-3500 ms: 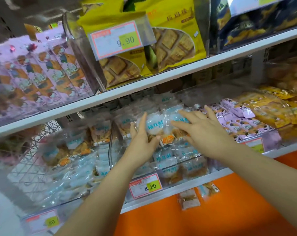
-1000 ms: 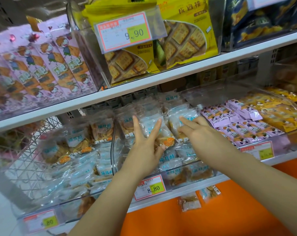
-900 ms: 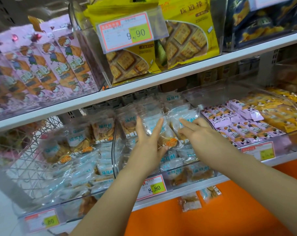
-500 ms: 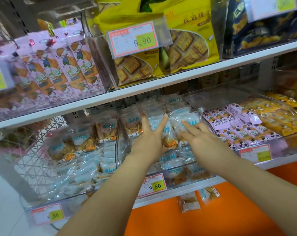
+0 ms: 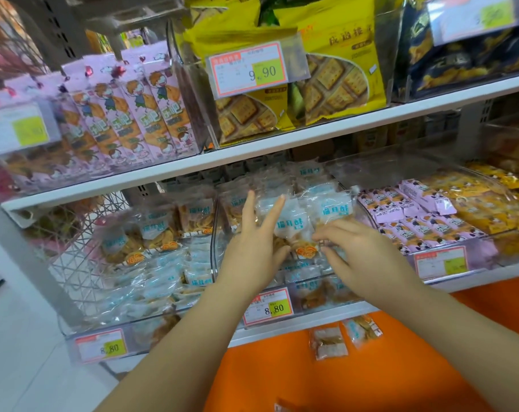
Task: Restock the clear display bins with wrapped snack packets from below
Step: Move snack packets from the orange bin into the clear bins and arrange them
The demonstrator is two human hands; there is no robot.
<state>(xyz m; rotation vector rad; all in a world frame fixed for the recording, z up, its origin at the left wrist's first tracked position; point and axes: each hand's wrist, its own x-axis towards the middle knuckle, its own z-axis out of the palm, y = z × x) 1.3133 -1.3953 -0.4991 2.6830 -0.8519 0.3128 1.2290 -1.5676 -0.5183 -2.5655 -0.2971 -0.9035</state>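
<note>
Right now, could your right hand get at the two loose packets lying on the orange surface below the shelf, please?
Probably yes: the right hand is at the middle bin just above the loose packets, with only the shelf edge between.
</note>
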